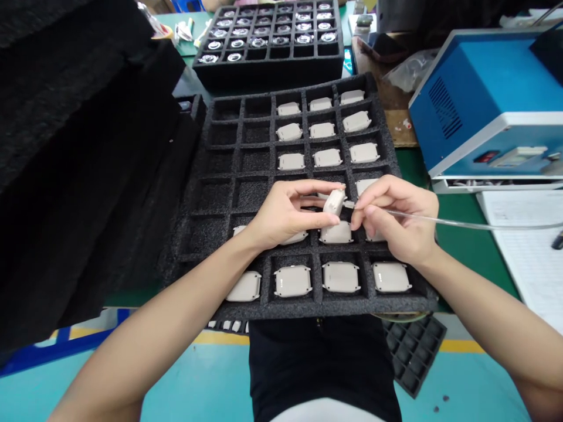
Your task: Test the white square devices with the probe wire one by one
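A black stack (79, 152) fills the left of the frame; near the centre, your left hand (285, 214) pinches a pale watch case (333, 202) above the foam tray (334, 306). Just right of it, your right hand (402, 220) grips a clear tube (461, 223) near its tip, and a blue machine (470, 99) sits at upper right.

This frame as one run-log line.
left hand: holds pale case | right hand: pinches clear tube, tip beside case, contact unclear | black foam tray: below, similar cases seated
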Motion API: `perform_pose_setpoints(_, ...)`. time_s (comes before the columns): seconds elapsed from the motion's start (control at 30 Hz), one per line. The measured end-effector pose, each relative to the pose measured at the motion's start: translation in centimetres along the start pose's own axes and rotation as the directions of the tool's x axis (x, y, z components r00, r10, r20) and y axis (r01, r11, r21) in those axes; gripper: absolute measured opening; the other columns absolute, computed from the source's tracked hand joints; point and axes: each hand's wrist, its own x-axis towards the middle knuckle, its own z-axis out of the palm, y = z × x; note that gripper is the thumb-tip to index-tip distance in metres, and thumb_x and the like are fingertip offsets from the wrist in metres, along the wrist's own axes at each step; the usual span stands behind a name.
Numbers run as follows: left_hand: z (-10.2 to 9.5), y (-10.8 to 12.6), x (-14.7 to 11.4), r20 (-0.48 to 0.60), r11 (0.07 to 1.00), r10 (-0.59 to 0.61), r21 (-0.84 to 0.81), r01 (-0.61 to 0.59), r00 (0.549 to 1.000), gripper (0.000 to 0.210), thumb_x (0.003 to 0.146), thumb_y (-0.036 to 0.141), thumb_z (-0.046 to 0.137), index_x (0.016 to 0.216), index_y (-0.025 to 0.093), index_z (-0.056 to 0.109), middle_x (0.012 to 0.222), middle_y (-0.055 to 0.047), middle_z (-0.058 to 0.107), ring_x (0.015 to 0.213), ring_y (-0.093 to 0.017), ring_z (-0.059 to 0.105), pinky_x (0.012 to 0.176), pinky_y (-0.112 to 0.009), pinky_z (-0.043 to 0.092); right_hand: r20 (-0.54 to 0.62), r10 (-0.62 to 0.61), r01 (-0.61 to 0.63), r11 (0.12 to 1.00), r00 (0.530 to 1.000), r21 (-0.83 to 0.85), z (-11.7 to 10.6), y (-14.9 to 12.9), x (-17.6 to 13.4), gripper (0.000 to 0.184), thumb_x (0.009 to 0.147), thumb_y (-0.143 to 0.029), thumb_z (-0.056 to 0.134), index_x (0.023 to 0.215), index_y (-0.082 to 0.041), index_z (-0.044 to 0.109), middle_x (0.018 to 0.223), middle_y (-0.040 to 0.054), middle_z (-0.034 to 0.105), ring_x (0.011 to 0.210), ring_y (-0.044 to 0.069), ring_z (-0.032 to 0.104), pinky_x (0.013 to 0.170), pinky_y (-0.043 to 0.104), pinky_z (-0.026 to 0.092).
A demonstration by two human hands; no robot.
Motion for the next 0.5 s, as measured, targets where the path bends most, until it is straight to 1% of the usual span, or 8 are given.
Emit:
perform_pose_setpoints(0.2, 0.07, 0.09, -0.03, 0.007, 1.0, -0.001, 0.004, 0.001, 1.0, 0.042, 0.058, 0.019, 0.082, 0.098, 0.02, 0.072, 0.102, -0.004, 0.071, 0.092, -0.02, 0.066, 0.086, -0.032, 0.051, -0.009, 0.014, -0.015, 1.0, 1.0, -0.003, 0.07, -0.13, 0.04, 0.007, 0.082, -0.023, 0.056, 0.079, -0.017, 0.06, 0.06, 0.0016, 0.064, 0.042, 0.01, 0.05, 0.042, 0.023, 0.044)
perform_pose_setpoints(0.5, 0.09, 0.22, -0.01, -0.001, 1.0, -0.018, 0.017, 0.018, 1.0, 0.042, 0.057, 0.021, 0.082, 0.098, 0.019, 0.072, 0.102, -0.005, 0.071, 0.092, -0.022, 0.066, 0.087, -0.035, 0.051, -0.005, 0.013, -0.013, 1.0, 1.0, -0.001, 0.1, -0.14, 0.17, 0.01, 0.082, -0.026, 0.058, 0.077, -0.017, 0.06, 0.059, 0.0012, 0.064, 0.041, 0.009, 0.049, 0.041, 0.023, 0.042)
